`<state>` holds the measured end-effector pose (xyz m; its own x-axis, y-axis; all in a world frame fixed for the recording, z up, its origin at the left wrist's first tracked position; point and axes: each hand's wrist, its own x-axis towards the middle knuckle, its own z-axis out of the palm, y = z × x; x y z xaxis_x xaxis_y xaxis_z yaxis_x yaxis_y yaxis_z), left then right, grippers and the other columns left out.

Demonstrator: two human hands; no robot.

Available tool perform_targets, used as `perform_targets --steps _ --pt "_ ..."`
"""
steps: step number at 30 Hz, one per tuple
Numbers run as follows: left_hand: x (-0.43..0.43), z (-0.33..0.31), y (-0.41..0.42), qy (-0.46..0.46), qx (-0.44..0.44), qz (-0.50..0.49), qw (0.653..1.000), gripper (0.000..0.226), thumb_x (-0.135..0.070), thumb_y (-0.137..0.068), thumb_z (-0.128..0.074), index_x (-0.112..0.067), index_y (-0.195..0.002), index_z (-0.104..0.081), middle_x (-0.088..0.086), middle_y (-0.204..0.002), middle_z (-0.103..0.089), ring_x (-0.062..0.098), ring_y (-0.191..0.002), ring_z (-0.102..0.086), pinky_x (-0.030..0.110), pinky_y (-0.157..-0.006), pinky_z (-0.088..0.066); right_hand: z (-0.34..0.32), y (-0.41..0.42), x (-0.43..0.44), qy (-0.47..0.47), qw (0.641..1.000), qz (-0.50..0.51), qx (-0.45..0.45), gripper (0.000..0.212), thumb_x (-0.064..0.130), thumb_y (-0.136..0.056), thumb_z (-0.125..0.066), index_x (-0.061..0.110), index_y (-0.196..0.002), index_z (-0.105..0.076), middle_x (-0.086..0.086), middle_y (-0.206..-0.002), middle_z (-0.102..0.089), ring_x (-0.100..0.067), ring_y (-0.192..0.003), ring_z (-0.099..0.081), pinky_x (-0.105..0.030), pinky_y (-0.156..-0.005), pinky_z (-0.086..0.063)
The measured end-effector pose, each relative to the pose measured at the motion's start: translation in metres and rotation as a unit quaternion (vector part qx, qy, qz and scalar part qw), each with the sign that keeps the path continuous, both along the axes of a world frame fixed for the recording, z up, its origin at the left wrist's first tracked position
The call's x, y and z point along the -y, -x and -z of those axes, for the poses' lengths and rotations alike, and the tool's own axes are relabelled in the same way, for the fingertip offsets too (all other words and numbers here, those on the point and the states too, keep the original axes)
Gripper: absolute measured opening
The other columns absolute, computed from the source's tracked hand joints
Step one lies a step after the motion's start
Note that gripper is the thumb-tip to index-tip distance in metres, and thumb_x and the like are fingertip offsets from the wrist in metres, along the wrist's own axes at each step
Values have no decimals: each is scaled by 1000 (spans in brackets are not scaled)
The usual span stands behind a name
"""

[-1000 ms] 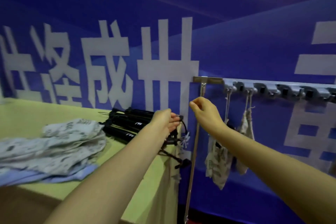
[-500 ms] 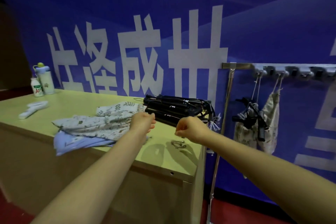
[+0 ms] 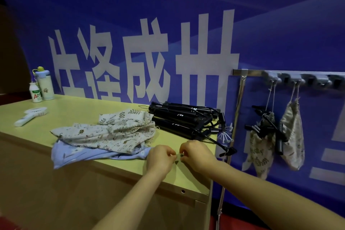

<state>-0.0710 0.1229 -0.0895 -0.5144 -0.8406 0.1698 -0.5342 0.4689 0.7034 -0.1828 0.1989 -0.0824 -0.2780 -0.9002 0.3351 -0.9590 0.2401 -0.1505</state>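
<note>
Counter set against banner, with rail to the right.
At far left corner, tall bottle with small bottle just before it; nearer, handheld fan lying flat. Mid-counter, cloth pile; behind and right of it, touching, hanger stack reaching the right edge. Near front edge, just right of cloth pile, left grip and right grip side by side, small clip pinched between. Beside counter, upright pole under rail end; on rail hooks, left pouch and right pouch, hung hangers across the left one.
</note>
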Motion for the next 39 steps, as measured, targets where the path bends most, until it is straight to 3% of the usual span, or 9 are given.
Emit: perform_targets --steps 13,16,21,24,28,30,33,36,39 --pt "14 -2 -1 50 -26 -22 998 16 -18 -90 -58 -16 -90 -73 -4 -87 -70 8 -78 -59 20 -63 -44 8 -6 30 -30 998 7 -58 19 12 -93 -49 8 -105 -64 -10 -102 -63 -25 -94 -59 -37 -83 -53" --pt "24 -9 -11 64 -61 -50 995 12 -19 -90 -58 -15 -87 -70 -2 -88 -67 11 -80 -61 29 -73 -54 6 -14 40 -43 997 0 -60 18 7 -92 -46 6 -102 -61 -12 -99 -63 -28 -93 -59 -39 -80 -52" --pt "42 -23 -37 193 -34 -158 968 12 -30 -88 -60 -22 -97 -63 -5 -107 -59 16 -105 -49 31 -86 -44 -1 -26 61 28 995 7 93 16 14 -91 -47 9 -102 -59 -10 -97 -66 -28 -90 -62 -37 -75 -49" --pt "58 -23 -49 176 65 -176 966 31 -36 -84 -64 -22 -112 -60 -1 -126 -52 21 -124 -39 35 -102 -36 -6 -35 74 68 974 7 218 12 12 -88 -52 8 -95 -60 -10 -91 -68 -27 -85 -65 -36 -72 -50" --pt "72 -17 -55 153 97 -176 968 20 -30 -87 -61 -19 -103 -67 3 -123 -56 24 -122 -43 38 -99 -41 -9 -45 82 97 938 -14 332 14 5 -89 -49 7 -97 -61 -10 -79 -64 -24 -61 -64 -32 -53 -52" --pt "76 -17 -54 150 64 -181 970 17 -27 -91 -56 -16 -90 -69 6 -106 -63 25 -105 -54 38 -82 -48 -8 -48 85 93 922 -22 376 14 4 -92 -48 8 -92 -62 -9 -68 -61 -17 -48 -58 -27 -42 -48" --pt "80 -23 -54 143 -31 -193 970 24 -28 -95 -51 -14 -86 -68 6 -83 -68 25 -72 -60 30 -54 -41 -10 -50 91 103 885 -23 454 22 1 -93 -47 12 -77 -57 -3 -58 -58 -13 -45 -57 -31 -50 -54" --pt "82 -46 -56 134 -159 -212 955 23 -25 -97 -47 -15 -83 -63 -1 -69 -59 21 -66 -53 24 -48 -30 -21 -49 98 136 829 -28 542 24 -2 -94 -44 10 -76 -54 -8 -61 -57 -14 -45 -56 -27 -50 -53" --pt "88 -77 -56 125 -254 -198 938 21 -20 -98 -44 -13 -81 -55 2 -69 -54 23 -67 -50 27 -55 -34 -37 -47 103 172 812 -47 556 8 1 -95 -47 5 -101 -52 -11 -64 -56 -17 -47 -54 -23 -47 -49"
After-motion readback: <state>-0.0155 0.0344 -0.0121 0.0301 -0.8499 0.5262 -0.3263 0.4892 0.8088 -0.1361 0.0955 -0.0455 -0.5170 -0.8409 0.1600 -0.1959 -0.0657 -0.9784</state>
